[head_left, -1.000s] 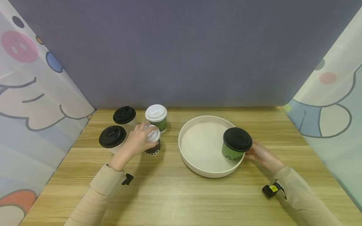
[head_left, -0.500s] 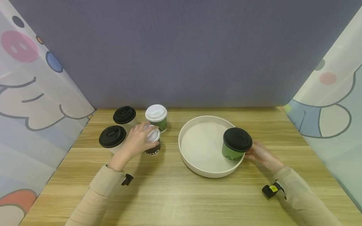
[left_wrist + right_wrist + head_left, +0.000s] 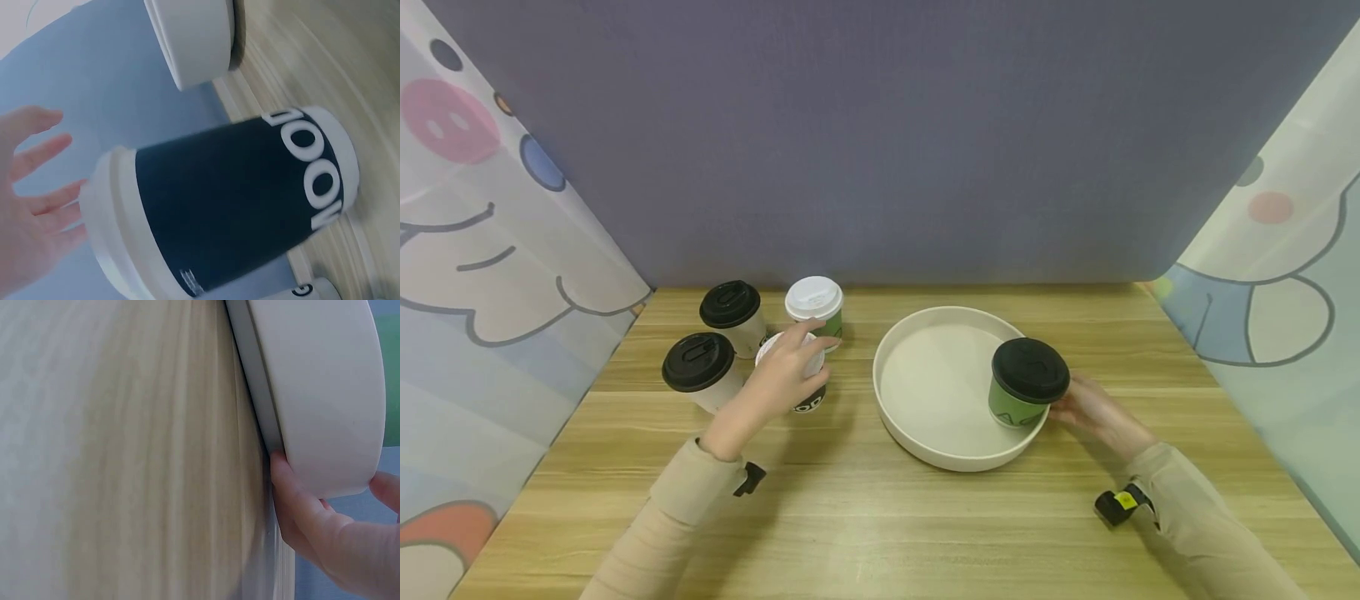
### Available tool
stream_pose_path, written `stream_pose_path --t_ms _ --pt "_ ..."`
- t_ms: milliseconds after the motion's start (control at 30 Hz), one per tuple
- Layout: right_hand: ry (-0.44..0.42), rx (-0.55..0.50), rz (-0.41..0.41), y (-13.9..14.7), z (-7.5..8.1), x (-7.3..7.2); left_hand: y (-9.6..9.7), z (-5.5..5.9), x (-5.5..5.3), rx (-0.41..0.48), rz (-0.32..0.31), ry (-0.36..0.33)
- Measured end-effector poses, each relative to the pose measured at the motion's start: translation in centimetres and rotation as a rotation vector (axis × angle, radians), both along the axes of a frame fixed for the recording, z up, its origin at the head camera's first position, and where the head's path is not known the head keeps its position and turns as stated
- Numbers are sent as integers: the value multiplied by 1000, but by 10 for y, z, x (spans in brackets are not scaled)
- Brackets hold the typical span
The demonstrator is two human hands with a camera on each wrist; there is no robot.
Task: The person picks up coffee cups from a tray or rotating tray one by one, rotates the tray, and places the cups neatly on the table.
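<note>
My left hand (image 3: 778,375) is over a paper cup with a black sleeve (image 3: 810,402) and a white lid. In the left wrist view the fingers of the left hand (image 3: 37,212) are spread around the lid end of that cup (image 3: 231,200), not curled round it. My right hand (image 3: 1093,414) holds the right edge of a round cream tray (image 3: 917,446). Seen from the right wrist, the fingers (image 3: 300,494) lie at the tray's underside and the thumb touches its rim. A green cup with a black lid (image 3: 1018,404) stands inside the tray, by the right hand.
Behind the left hand stands a green cup with a white lid (image 3: 816,300). Two white cups with black lids, one farther back (image 3: 730,305) and one nearer (image 3: 698,363), are to its left. A grey panel (image 3: 880,150) closes off the wooden table's far side.
My left hand has shifted slightly right over the black-sleeved cup, so more of its white lid shows left of the hand. The right hand, tray and other cups have stayed in place.
</note>
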State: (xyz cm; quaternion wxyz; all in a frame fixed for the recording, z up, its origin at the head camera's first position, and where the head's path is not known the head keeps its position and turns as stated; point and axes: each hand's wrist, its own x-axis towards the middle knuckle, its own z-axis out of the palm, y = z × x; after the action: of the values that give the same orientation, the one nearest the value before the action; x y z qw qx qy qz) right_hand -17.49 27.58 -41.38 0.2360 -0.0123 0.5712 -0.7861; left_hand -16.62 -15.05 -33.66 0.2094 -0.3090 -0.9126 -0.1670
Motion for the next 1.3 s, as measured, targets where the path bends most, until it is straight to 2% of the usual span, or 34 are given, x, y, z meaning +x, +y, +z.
stream_pose_path --t_ms 300,500,900,1167,1300 --pt "15 1 8 0 -1 -1 24 -5 3 5 -128 18" --pt "24 11 19 1 -2 -2 45 -11 3 -23 -164 -4" --pt "17 -6 13 0 -1 -1 81 -10 7 -125 -276 -16" --pt "29 -37 30 1 -2 -1 103 -8 13 -213 -302 -83" --pt "21 -36 25 1 -2 -1 113 -8 17 -252 -313 -76"
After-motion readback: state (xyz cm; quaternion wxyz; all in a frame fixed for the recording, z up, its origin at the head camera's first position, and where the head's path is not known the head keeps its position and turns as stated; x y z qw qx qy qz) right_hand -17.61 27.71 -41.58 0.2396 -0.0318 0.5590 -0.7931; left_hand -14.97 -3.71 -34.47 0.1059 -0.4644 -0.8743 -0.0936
